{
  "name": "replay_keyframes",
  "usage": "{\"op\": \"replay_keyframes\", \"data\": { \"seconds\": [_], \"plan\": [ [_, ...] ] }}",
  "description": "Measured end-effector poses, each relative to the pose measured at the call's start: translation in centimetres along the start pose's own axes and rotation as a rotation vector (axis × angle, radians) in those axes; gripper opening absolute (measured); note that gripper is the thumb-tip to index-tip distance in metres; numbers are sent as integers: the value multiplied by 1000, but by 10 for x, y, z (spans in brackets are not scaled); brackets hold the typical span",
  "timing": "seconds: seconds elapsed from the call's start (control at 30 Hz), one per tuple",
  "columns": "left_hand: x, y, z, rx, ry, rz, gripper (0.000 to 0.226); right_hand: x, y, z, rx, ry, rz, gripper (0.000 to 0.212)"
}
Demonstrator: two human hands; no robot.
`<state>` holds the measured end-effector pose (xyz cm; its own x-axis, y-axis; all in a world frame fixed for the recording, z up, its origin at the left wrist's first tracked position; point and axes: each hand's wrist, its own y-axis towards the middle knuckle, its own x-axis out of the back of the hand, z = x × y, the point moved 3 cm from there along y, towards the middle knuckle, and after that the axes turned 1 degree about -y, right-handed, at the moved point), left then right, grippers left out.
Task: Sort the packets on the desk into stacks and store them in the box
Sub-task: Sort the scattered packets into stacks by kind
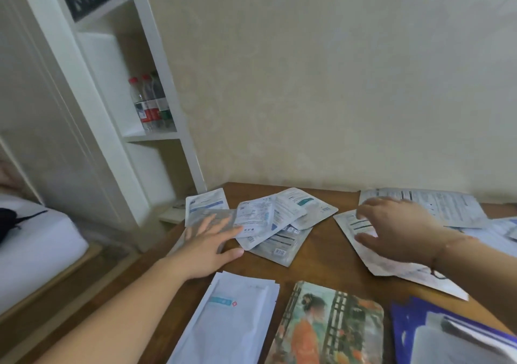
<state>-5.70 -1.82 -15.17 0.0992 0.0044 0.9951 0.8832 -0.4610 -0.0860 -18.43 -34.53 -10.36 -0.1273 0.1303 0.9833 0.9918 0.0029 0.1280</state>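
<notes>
Several flat silvery-white packets (275, 218) lie in a loose pile at the back middle of the wooden desk (321, 254). My left hand (208, 247) lies flat with straight fingers on the pile's left edge, over a grey packet (208, 215). My right hand (397, 229) hovers with spread, slightly bent fingers over a large white packet (391, 265) on the right; whether it touches is unclear. Near me lie a white packet stack (235, 321), a packet printed with a figure in orange (327, 327) and blue packets (447, 333). No box is visible.
More printed packets (436, 204) lie against the wall at the back right. A white shelf unit (145, 106) with red-capped water bottles (149, 103) stands left of the desk. A bed with white bedding (33, 240) is at far left.
</notes>
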Motion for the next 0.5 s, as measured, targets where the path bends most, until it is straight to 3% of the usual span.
{"op": "replay_keyframes", "data": {
  "seconds": [0.13,0.2,0.37,0.43,0.5],
  "plan": [
    [5,1,-11,-70,-78,-205,46,12,16,51,103,142,-10,52],
    [9,1,-22,-191,34,-291,41,12,17,66,121,157,13,53],
    [21,-6,-42,-421,304,-313,38,7,8,69,124,174,42,54],
    [31,-11,-50,-504,270,-476,45,5,2,62,104,193,16,62],
    [45,-25,-61,-620,151,-688,38,12,-5,58,103,230,-83,77]
  ]
}}
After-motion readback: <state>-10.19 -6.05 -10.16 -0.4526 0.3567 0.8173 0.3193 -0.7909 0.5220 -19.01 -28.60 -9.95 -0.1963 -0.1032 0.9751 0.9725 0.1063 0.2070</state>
